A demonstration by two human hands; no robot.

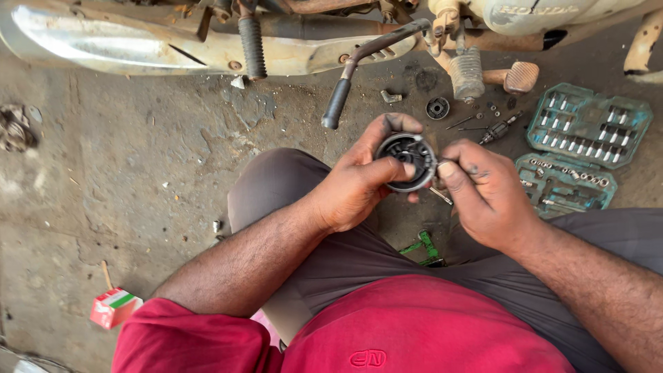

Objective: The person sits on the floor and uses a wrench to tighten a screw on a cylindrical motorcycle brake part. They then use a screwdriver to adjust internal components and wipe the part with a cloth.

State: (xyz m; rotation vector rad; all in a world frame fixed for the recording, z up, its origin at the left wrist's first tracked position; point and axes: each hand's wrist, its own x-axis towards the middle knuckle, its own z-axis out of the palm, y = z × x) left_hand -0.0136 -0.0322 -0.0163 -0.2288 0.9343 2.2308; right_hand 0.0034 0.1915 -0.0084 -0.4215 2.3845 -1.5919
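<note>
My left hand (356, 181) grips a round black metal engine part (407, 160) with a hollow centre, thumb laid across its rim. My right hand (483, 193) is closed on a thin metal tool (440, 195) whose tip pokes out below the round part's right edge. Both hands hover over my knees, above the oily concrete floor.
An open green socket set case (587, 124) lies to the right. A motorcycle's chrome exhaust (138, 45), kick lever (359, 69) and footpeg (468, 72) span the top. Small parts (437, 108) and a screwdriver bit (498, 129) lie on the floor. A small red box (114, 307) sits lower left.
</note>
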